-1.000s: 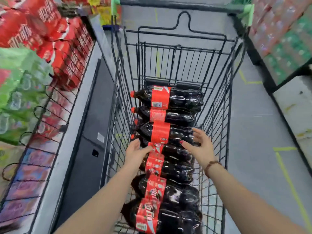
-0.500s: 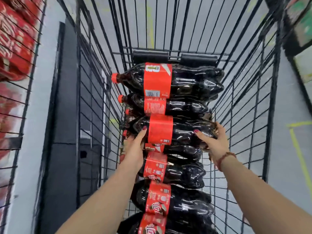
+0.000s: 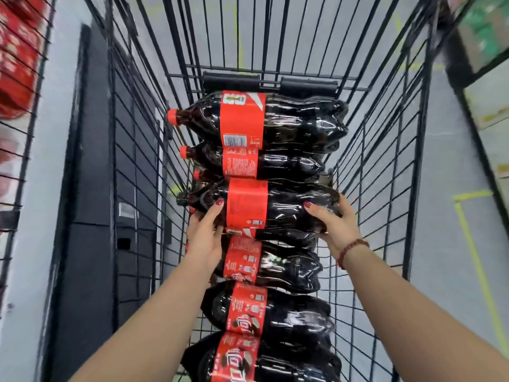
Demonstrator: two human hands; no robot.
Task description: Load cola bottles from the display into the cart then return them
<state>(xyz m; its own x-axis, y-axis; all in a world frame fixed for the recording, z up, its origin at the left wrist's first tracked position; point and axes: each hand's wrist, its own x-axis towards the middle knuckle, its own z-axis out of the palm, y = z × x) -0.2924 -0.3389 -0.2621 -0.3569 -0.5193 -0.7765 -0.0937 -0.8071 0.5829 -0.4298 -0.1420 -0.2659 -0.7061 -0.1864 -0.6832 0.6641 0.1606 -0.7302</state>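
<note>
Cola bottle (image 3: 286, 210) lay at frame centre inside cart (image 3: 385, 188), on top of other bottles (image 3: 292, 125) lying the same way. Long axis ran left-right, neck pointing frame left. Left hand (image 3: 205, 235) gripped neck end, right hand (image 3: 333, 224) gripped base, fingers curled round it.

Black wire cart (image 3: 385, 205) on grey floor (image 3: 451, 244), cola bottles (image 3: 292, 128) lying crosswise along its basket, red caps toward the left side
</note>
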